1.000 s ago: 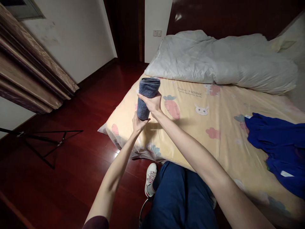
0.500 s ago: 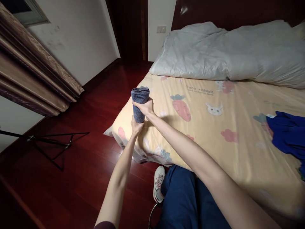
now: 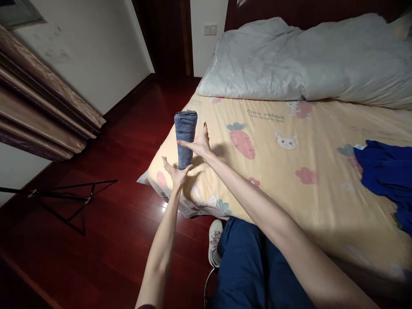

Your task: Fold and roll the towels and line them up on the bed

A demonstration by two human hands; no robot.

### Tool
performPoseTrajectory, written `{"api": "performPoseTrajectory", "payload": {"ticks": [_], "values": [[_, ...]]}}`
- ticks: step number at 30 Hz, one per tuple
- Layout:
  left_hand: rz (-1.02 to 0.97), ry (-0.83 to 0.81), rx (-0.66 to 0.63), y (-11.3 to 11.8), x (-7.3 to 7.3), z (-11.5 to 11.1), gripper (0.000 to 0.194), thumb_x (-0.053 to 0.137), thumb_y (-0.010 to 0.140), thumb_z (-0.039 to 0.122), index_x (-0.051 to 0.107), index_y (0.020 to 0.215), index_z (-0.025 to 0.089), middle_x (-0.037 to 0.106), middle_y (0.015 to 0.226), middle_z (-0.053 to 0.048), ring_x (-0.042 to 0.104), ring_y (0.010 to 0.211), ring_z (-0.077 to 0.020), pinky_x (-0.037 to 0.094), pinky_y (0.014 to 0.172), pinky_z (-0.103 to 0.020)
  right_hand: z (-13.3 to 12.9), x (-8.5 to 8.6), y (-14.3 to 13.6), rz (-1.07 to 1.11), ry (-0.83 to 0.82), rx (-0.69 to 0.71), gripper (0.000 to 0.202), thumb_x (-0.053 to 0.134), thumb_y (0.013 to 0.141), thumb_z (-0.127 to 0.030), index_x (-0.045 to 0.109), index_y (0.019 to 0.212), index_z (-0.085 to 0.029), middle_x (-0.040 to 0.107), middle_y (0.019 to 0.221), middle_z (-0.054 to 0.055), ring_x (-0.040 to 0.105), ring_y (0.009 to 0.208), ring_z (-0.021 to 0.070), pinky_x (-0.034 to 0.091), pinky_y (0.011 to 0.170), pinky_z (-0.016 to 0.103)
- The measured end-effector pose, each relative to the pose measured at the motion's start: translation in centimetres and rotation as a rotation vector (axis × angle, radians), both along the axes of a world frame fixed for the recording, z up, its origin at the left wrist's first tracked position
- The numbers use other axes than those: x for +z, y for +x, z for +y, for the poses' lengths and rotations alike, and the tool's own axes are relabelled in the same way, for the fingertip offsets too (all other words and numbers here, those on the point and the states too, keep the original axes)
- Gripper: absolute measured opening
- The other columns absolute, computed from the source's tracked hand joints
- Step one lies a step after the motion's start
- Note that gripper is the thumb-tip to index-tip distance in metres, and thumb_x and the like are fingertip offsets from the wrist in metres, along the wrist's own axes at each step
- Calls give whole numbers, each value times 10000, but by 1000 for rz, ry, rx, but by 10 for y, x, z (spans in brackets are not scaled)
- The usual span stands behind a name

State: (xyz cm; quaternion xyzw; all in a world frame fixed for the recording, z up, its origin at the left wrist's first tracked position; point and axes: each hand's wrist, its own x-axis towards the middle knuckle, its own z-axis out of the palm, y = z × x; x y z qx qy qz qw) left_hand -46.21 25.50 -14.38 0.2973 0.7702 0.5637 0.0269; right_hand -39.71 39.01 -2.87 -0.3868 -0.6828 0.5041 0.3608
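Observation:
A rolled blue-grey cloth [image 3: 186, 128] stands upright near the left corner of the bed, on the yellow patterned sheet [image 3: 283, 167]. My left hand [image 3: 177, 172] is at the bottom of the roll, fingers spread, with the thumb by its lower end. On the right side of the roll is my right hand [image 3: 200, 143], its fingers apart and its thumb lying across the front of the cloth. Neither hand is wrapped round the roll.
A crumpled blue garment [image 3: 386, 169] lies on the bed at the right. White bedding [image 3: 273, 64] covers the head end. On the red floor at the left stands a black tripod [image 3: 77, 198], below a curtain [image 3: 41, 103].
Both hands have loosened from the roll and their fingers have spread. More of the roll's side shows now. The view has shifted slightly.

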Motion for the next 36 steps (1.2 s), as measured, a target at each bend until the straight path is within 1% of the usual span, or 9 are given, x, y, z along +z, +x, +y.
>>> {"api": "performPoseTrajectory", "payload": {"ticks": [3,5,7,9,13,18,23,32,36], "values": [[53,46,132,46,8,-45,1066,877,717,405,249,1536,138,268,1603,-239,211,1535,-313,179,1270,-510,-4,-13,46,-35,20,45,1492,970,442,-550,131,1629,-213,141,1697,165,101,1576,380,155,1274,579],[63,32,56,105,5,-80,789,766,841,373,357,1493,199,423,1523,-177,378,1459,-282,283,1241,-494,-19,-32,90,-23,5,75,1436,966,464,-555,177,1622,-240,159,1697,144,98,1579,371,129,1281,571],[48,-32,-228,180,-4,-112,468,625,935,321,502,1379,235,571,1376,-135,520,1335,-258,426,1151,-485,-44,-59,143,5,-76,128,1274,943,534,-549,286,1589,-270,241,1678,137,231,1552,355,203,1269,553],[40,-208,-612,258,-15,-142,404,584,937,295,563,1337,241,592,1373,-141,547,1312,-275,469,1117,-514,-77,-87,203,64,-241,172,1045,916,598,-539,447,1494,-275,406,1600,154,472,1425,338,361,1197,544],[207,-375,-1025,348,-23,-177,410,609,891,292,646,1295,228,620,1386,-153,464,1404,-374,234,1203,-725,-144,-125,329,52,-500,64,583,847,709,-535,677,1156,-201,748,1152,146,721,1075,288,539,1014,495],[341,-447,-1105,351,-22,-150,372,483,935,166,674,1251,217,720,1226,-98,541,1332,-302,216,1232,-671,-174,-132,470,37,-527,-543,446,805,705,-568,721,959,-212,787,922,93,754,785,248,611,784,420],[391,-448,-1120,362,-20,-136,324,490,939,174,711,1166,239,743,1171,-83,585,1279,-300,280,1198,-655,-149,-108,587,65,-376,-1011,416,788,604,-524,712,878,-220,771,904,88,730,723,240,599,676,378],[513,-524,-1083,389,-23,-124,264,494,964,254,734,1072,262,756,1153,-56,633,1218,-275,356,1154,-603,4,-58,686,-11,-121,-946,551,638,759,-355,658,1277,-170,676,1291,138,668,1041,238,574,867,354],[536,-534,-1048,399,-28,-122,265,499,969,312,740,1069,265,746,1179,-69,651,1192,-273,367,1150,-583,73,-44,718,-383,-8,-1028,511,584,819,-199,661,1323,-153,425,1568,184,492,1347,294,426,1116,447]]}}
